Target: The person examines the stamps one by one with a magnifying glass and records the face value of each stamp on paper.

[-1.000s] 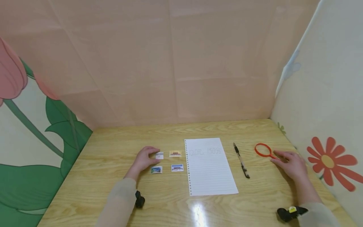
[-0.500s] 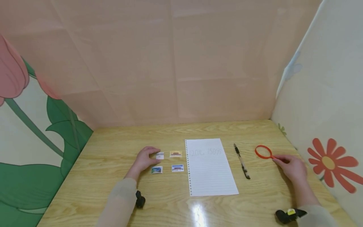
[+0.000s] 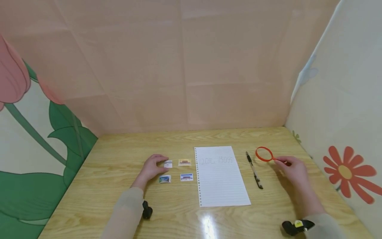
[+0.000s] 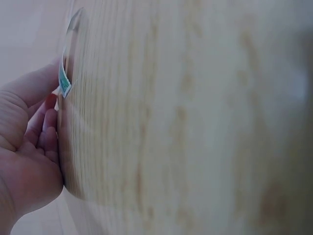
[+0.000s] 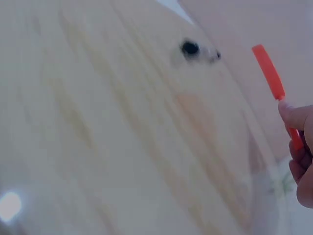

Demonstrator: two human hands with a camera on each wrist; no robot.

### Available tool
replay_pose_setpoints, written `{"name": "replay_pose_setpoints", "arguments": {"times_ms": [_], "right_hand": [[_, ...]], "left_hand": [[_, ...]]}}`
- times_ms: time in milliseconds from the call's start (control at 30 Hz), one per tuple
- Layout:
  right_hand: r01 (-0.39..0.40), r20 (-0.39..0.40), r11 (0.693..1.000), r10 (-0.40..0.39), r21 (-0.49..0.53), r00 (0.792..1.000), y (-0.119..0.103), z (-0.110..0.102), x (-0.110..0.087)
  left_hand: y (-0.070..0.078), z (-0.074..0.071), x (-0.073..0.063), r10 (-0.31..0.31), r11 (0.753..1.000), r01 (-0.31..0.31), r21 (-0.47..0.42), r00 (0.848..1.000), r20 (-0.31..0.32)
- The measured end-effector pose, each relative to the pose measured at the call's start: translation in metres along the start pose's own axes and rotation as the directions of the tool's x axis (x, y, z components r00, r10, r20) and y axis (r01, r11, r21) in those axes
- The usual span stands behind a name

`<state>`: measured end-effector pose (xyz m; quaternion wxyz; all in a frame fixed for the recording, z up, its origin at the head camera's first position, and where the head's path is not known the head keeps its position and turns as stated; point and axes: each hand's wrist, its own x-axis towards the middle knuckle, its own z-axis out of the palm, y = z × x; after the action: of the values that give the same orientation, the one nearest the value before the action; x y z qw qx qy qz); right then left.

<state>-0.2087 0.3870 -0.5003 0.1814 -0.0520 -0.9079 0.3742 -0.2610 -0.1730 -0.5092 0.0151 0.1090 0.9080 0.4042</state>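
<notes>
My left hand [image 3: 150, 168] rests on the table at left, thumb and fingers at opposite edges of a small pale stamp [image 3: 168, 164]. In the left wrist view a stamp with green on it [image 4: 64, 81] curls up beside the thumb. Around the hand lie a blue-green stamp [image 3: 165, 179], a yellow stamp [image 3: 184, 162] and a blue-and-white stamp [image 3: 186, 177]. At right, my right hand [image 3: 293, 169] pinches the handle of a red-rimmed magnifying glass [image 3: 264, 161]. It is raised off the table, its rim edge-on [image 5: 269, 72] in the right wrist view.
A lined loose-leaf sheet [image 3: 223, 186] with faint handwriting near its top lies mid-table. Between it and the right hand is a black-and-clear pen [image 3: 253, 170]. A pinkish covering [image 3: 185, 66] hangs behind the wooden table [image 3: 173, 212]; patterned panels stand at both sides.
My right hand has taken hold of the magnifying glass's handle, lifted it and moved it left toward the pen. The left hand and the stamps have stayed put.
</notes>
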Motion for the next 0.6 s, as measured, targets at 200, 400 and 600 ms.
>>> {"name": "replay_pose_setpoints", "arguments": {"times_ms": [200, 400, 600], "right_hand": [[0.201, -0.007, 0.979, -0.201, 0.018, 0.980, -0.035, 0.024, 0.006], [0.282, 0.025, 0.957, -0.284, 0.072, 0.959, -0.066, 0.056, 0.005], [0.295, 0.104, 0.943, -0.313, 0.157, 0.944, -0.095, 0.091, 0.003]], "left_hand": [[0.002, -0.001, -0.001, 0.015, 1.000, -0.015, -0.015, 1.000, -0.009], [0.001, -0.001, -0.001, 0.005, 1.000, -0.006, -0.028, 1.000, -0.008], [0.001, -0.001, -0.001, -0.005, 0.999, 0.005, -0.037, 1.000, -0.010]]}}
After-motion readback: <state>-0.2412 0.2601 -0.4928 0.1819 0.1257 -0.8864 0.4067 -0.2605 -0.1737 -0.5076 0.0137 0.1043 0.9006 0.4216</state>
